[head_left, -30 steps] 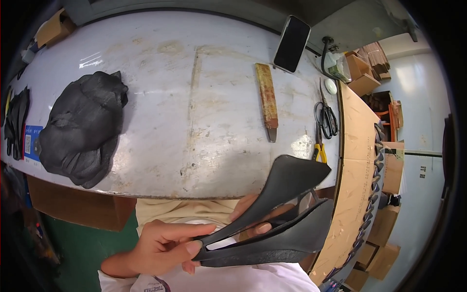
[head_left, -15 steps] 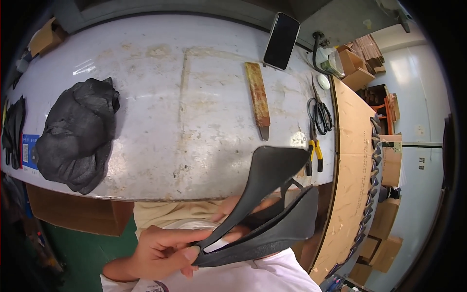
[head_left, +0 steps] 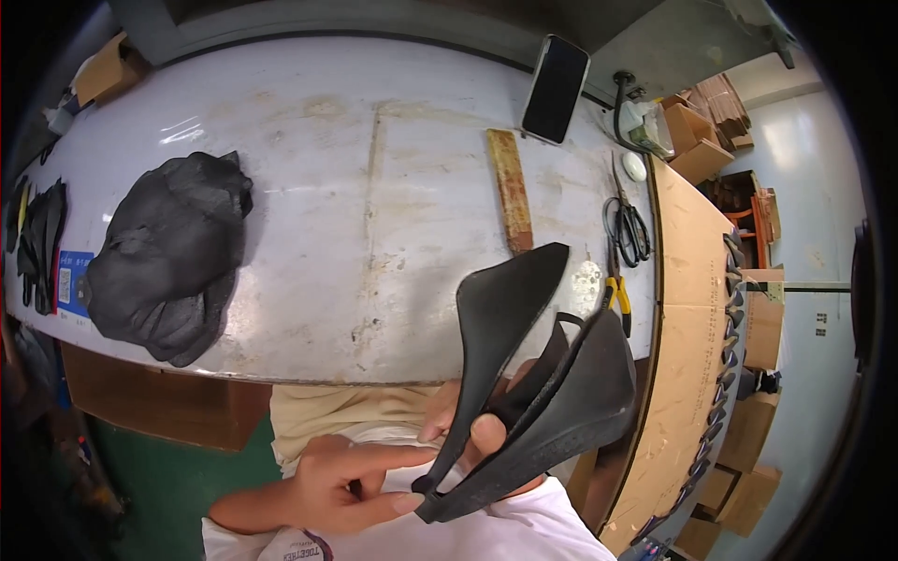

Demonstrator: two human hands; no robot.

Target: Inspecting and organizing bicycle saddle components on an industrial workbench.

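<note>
1. Down low, left hand (head_left: 351, 481) pinching the narrow tip of a black saddle shell (head_left: 524, 393); right hand (head_left: 468, 425) wrapped underneath, thumb over its edge.
2. Long axis running from lower left up to upper right, broad ends fanned over the table edge (head_left: 309, 369).
3. Beyond: pliers (head_left: 617, 297), scissors (head_left: 629, 224), wooden strip (head_left: 510, 192), phone (head_left: 556, 89); black cloth heap (head_left: 168, 257) well apart, left.

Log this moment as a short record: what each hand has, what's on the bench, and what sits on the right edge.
left hand: fingertips on the narrow tip of the black saddle shells
right hand: under the shells, thumb between them
shells: two, joined at the tip, splayed apart
bench: black crumpled sheet, wooden stick, phone
right edge: scissors, yellow-handled pliers
</note>
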